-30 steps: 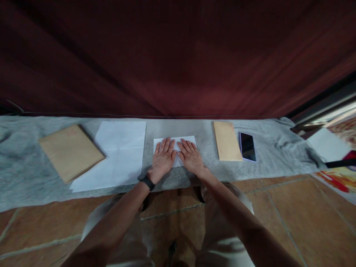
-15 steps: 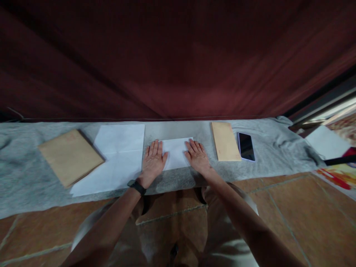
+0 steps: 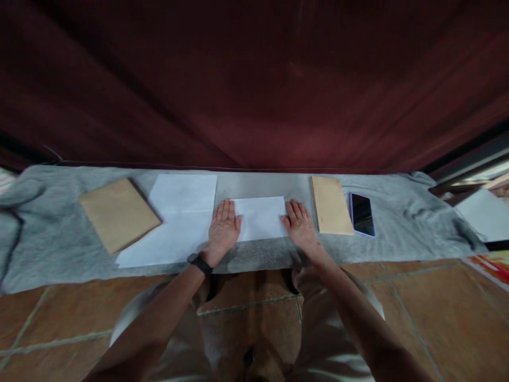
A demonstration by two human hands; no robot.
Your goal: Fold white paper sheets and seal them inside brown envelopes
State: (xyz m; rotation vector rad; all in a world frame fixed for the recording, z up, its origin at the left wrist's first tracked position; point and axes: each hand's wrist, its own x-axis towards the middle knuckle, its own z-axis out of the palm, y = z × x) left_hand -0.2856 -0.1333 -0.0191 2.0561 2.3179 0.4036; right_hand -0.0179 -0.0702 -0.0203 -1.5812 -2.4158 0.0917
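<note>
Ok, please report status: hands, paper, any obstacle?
Left hand open at left edge of white paper; right hand open at right edge. Paper flat on grey cloth. No obstacle seen between hands.

Small white paper [image 3: 261,218]: left edge partly hidden by the left fingers [image 3: 225,210].
Large white sheets [image 3: 186,228]: partly covered by the brown packet [image 3: 119,214].
Pale panel [image 3: 489,215]: cut off, right edge.
Colourful print [image 3: 496,266]: likewise cut off; motif too blurred to tell.
Forearms [image 3: 165,321]: cropped below.
</note>
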